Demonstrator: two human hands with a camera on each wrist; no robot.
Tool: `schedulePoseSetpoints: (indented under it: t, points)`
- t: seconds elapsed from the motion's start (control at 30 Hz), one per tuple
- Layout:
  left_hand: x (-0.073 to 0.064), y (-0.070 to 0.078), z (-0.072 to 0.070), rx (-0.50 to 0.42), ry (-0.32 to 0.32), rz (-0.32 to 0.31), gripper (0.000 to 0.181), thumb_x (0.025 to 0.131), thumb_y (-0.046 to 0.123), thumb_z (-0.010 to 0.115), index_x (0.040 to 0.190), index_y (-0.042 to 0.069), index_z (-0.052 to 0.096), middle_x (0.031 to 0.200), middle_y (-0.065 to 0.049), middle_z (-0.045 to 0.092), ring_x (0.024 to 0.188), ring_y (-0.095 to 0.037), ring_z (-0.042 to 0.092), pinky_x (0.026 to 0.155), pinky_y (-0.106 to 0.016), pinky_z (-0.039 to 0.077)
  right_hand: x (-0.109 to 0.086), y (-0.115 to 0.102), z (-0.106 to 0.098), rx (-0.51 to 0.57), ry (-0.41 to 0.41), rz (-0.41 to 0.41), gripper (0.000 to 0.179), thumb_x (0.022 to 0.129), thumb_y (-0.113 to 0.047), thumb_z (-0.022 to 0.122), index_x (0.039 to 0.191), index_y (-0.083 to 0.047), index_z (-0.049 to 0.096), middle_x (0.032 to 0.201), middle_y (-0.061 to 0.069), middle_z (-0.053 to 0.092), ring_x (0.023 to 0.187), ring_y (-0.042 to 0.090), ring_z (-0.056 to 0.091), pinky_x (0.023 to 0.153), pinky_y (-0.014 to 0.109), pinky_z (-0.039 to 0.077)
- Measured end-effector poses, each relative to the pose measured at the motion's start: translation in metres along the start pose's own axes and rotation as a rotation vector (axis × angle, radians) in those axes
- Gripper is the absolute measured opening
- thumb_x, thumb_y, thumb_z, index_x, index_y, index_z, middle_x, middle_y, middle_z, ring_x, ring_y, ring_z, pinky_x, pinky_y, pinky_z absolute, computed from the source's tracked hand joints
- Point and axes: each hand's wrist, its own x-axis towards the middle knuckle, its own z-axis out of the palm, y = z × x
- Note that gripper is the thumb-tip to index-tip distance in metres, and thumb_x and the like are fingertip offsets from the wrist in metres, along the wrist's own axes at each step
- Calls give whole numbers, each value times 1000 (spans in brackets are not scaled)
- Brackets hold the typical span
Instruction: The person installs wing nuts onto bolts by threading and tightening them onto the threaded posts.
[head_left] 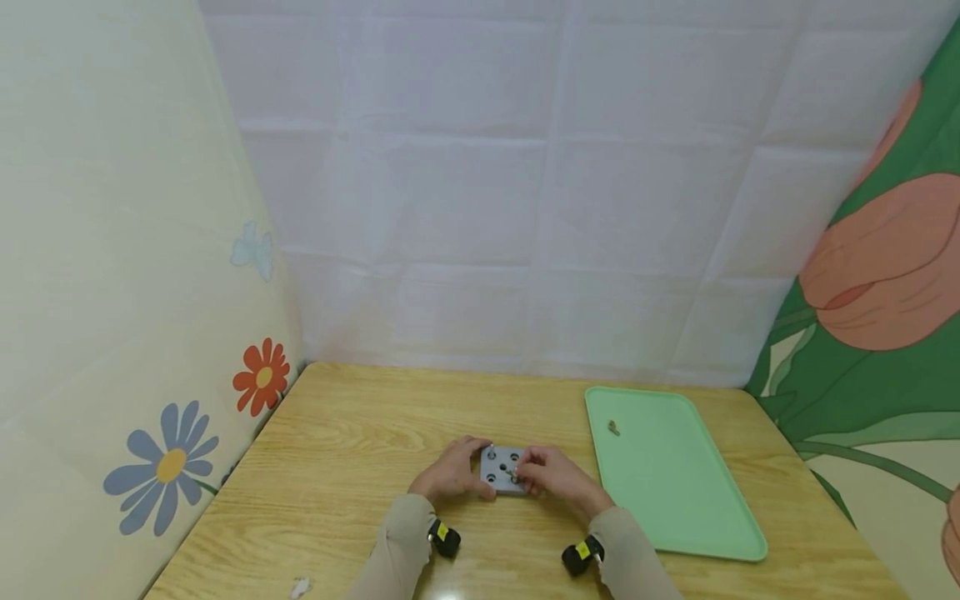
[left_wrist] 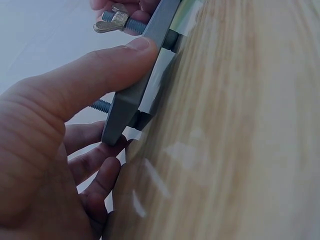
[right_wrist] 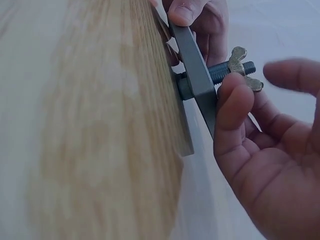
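Head view gives me the pale cloth wall (head_left: 450,183) farthest beyond both hands, with a flower-printed cloth (head_left: 112,267) off to the left of the left hand and a green cloth with large tulips (head_left: 840,400) off to the right of the right one. Under both hands I have the wood-grained bench (head_left: 360,417). Well to the right of the right hand's fingers lies the green tray (head_left: 675,483), its near end beside that forearm.

I see the left hand (head_left: 450,471) clamped on the grey plate (head_left: 501,460), fingers at the far edge and thumb pressing the near one. That plate sits between the two hands, raised off the bench on the bolt heads below it. On its other side is the right hand (head_left: 558,479), fingers curled by the near right corner. Right wrist view shows me one digit apart from the metal there and a fingertip just beside it; I cannot tell whether they pinch anything.

Threaded bolts (right_wrist: 218,73) stand up through the plate near its corners, between my two hands. A wing nut (right_wrist: 236,61) sits partway along the bolt closest to the right fingers. Beyond and right of that hand, a small brass-coloured part (head_left: 613,427) lies on the tray.
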Motion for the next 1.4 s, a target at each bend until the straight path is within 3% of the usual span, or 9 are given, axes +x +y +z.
schedulePoseSetpoints:
  t: [0.2,0.5,0.77,1.03,1.2,1.4]
  points:
    - [0,0,0,14,1,3,87,64,34,87,138,13,47,133,-5,46,122,-28,39,100,-49,33,2,0,0,57,8,26,19,94,-4,44,89,6,58,78,5,59,64,14,54,57,25,46]
    - [1,0,0,32,7,26,86,64,35,86,137,12,48,134,-6,47,123,-28,39,102,-48,32,0,0,0,33,6,24,6,88,0,55,92,4,57,77,6,55,64,14,54,57,26,46]
    - [0,2,0,45,9,26,84,66,34,86,137,11,48,133,-5,47,122,-28,40,101,-47,34,-2,-1,-1,-6,-26,-16,30,83,1,60,112,5,56,77,5,57,60,15,50,53,27,42]
    - [-2,4,0,49,6,21,83,67,34,85,138,12,47,136,-6,45,125,-28,38,100,-47,34,-2,0,-1,-64,-11,-8,16,84,-9,68,95,0,61,76,4,57,62,13,53,52,24,44]
    - [-2,6,0,36,3,6,84,66,33,86,138,12,47,135,-5,46,124,-28,38,102,-48,32,-1,-1,0,-72,10,13,11,89,-10,59,93,0,61,75,3,58,63,13,53,54,26,44]
    - [-3,7,0,44,-1,1,85,66,33,86,138,12,46,136,-7,45,125,-29,38,102,-49,32,-1,-1,1,1,31,33,24,96,-10,44,93,6,61,79,6,59,64,15,53,57,26,46]
